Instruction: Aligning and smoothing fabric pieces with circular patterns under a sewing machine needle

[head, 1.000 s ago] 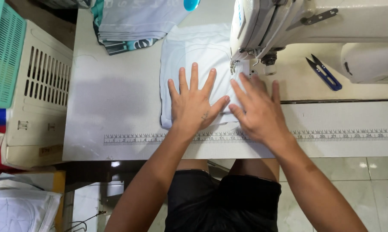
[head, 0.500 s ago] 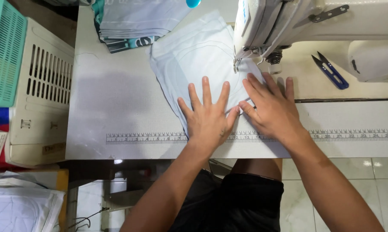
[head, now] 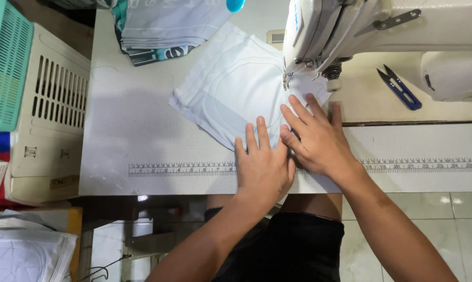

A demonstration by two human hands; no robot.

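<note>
The left hand [head: 263,169] is lying flat, fingers spread, on the near corner of a pale blue fabric piece [head: 231,96], and the right hand [head: 319,141] is pressing down just beside it, thumb touching the left hand's edge; neither is gripping anything. The fabric is spreading away from both hands, up and to the left across the worktop [head: 126,130], its far corner slipping under the head of the white sewing machine [head: 382,31], which is hiding the needle and the cloth beneath it. The hands are covering the fabric's near edge. Beyond the left hand, a stack of folded fabric [head: 163,26] is being cut off by the frame's top. Well beyond the right hand, blue thread snips [head: 400,89] are lying. A printed ruler strip [head: 184,168] is running under both hands.
</note>
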